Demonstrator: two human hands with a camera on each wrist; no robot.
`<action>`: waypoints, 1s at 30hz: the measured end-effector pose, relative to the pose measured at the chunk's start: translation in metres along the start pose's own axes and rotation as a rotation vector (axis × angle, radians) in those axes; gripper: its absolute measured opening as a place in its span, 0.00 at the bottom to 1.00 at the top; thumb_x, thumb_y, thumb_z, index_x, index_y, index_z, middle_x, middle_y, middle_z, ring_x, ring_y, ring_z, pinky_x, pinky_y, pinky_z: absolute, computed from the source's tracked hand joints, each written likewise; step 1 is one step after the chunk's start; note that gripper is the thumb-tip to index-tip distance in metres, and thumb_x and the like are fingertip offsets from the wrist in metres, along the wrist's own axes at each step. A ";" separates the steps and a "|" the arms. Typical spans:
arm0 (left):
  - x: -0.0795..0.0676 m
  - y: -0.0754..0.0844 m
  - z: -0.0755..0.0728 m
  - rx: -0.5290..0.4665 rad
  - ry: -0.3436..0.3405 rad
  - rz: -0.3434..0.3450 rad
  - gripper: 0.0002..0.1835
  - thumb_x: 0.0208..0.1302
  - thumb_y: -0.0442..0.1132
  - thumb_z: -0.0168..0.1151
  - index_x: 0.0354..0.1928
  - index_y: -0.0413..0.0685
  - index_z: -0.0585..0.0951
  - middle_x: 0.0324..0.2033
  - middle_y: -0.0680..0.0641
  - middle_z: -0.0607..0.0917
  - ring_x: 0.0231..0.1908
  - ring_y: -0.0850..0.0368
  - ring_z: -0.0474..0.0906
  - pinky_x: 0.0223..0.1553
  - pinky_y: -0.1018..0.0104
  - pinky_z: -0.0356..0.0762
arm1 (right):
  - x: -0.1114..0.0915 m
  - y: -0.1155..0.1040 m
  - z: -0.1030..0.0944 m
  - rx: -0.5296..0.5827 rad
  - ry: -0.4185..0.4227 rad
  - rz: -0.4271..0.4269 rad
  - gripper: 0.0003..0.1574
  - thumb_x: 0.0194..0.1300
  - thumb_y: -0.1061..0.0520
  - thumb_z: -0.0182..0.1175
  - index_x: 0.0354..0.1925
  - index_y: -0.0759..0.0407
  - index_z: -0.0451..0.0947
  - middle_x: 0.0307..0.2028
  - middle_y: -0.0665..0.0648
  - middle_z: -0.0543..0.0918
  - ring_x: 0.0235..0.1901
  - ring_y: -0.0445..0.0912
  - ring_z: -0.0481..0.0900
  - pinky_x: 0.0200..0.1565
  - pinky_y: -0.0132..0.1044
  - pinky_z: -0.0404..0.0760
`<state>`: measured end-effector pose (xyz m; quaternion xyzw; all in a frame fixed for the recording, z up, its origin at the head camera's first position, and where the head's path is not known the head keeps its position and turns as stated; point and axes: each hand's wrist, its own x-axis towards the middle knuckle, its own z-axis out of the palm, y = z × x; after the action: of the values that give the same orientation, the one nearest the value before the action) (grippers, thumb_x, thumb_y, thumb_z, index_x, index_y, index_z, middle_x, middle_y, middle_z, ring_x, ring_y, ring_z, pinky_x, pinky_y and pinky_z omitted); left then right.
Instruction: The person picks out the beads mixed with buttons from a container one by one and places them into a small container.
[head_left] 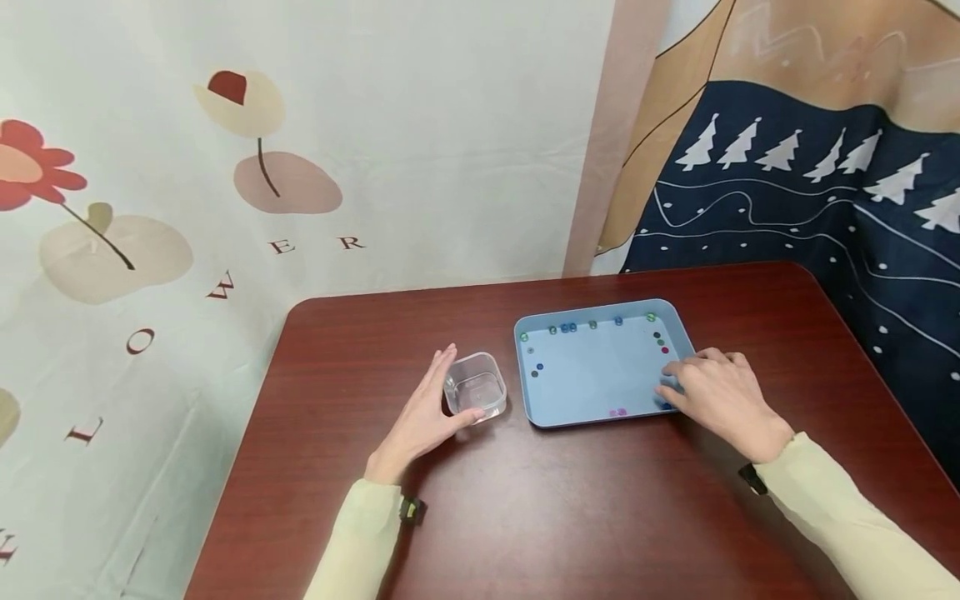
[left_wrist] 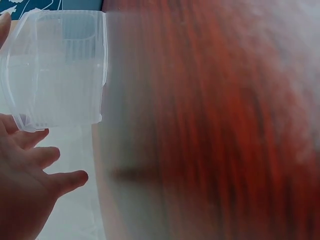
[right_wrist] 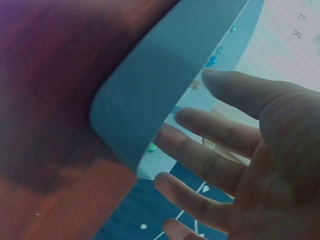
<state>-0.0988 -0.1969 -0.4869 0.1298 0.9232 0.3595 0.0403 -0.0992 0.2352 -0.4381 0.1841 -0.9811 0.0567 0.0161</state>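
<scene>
My left hand (head_left: 420, 421) holds a clear plastic container (head_left: 480, 387) on the table, thumb at its near side and fingers along its left side. In the left wrist view the container (left_wrist: 55, 70) has see-through walls, and the outer fingers (left_wrist: 70, 182) spread away from it. My right hand (head_left: 723, 400) reaches over the right rim of a shallow blue tray (head_left: 592, 362). Its thumb and forefinger are apart over the near right corner, close to a dark blue bead (head_left: 666, 407). The right wrist view shows the fingers (right_wrist: 200, 160) spread and loosely bent beside the tray wall (right_wrist: 145, 75).
Small coloured beads lie mostly along the tray's edges: blue ones (head_left: 568, 327) at the back, a red one (head_left: 664, 350) at the right, pink ones (head_left: 618, 412) at the front. The brown table (head_left: 525, 517) meets a printed cloth (head_left: 450, 167) behind it.
</scene>
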 end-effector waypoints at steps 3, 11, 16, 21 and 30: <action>0.001 0.000 0.000 -0.001 -0.005 -0.001 0.60 0.58 0.63 0.74 0.83 0.50 0.52 0.82 0.53 0.51 0.81 0.52 0.42 0.74 0.43 0.57 | 0.004 -0.003 -0.002 -0.008 -0.034 0.000 0.17 0.58 0.50 0.78 0.41 0.58 0.90 0.29 0.57 0.87 0.32 0.56 0.75 0.32 0.53 0.71; 0.002 0.000 0.001 -0.015 0.005 0.003 0.58 0.58 0.61 0.75 0.83 0.49 0.54 0.82 0.53 0.54 0.81 0.49 0.45 0.74 0.43 0.58 | 0.018 -0.002 -0.002 0.080 -0.184 0.008 0.09 0.61 0.53 0.75 0.31 0.56 0.87 0.15 0.47 0.72 0.21 0.47 0.67 0.25 0.42 0.64; 0.002 0.000 0.003 -0.023 0.000 -0.002 0.58 0.58 0.61 0.76 0.83 0.49 0.54 0.82 0.53 0.54 0.81 0.49 0.45 0.73 0.42 0.58 | 0.021 0.003 0.002 0.145 -0.281 0.029 0.09 0.61 0.56 0.74 0.28 0.54 0.84 0.17 0.47 0.73 0.20 0.45 0.68 0.21 0.38 0.66; 0.001 0.001 0.002 -0.021 -0.002 -0.011 0.58 0.59 0.61 0.75 0.83 0.50 0.54 0.81 0.52 0.54 0.81 0.49 0.45 0.73 0.43 0.59 | 0.022 0.005 0.002 0.188 -0.349 0.040 0.08 0.61 0.56 0.74 0.28 0.52 0.84 0.20 0.48 0.75 0.22 0.45 0.69 0.21 0.38 0.67; 0.000 0.003 0.001 -0.034 -0.013 -0.029 0.58 0.58 0.60 0.76 0.83 0.51 0.54 0.81 0.52 0.55 0.80 0.50 0.46 0.73 0.42 0.59 | 0.020 0.010 0.000 0.278 -0.382 0.049 0.04 0.62 0.59 0.72 0.31 0.53 0.85 0.24 0.49 0.78 0.24 0.45 0.70 0.23 0.38 0.69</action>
<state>-0.0976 -0.1944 -0.4858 0.1182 0.9185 0.3736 0.0537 -0.1213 0.2367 -0.4383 0.1679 -0.9533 0.1560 -0.1966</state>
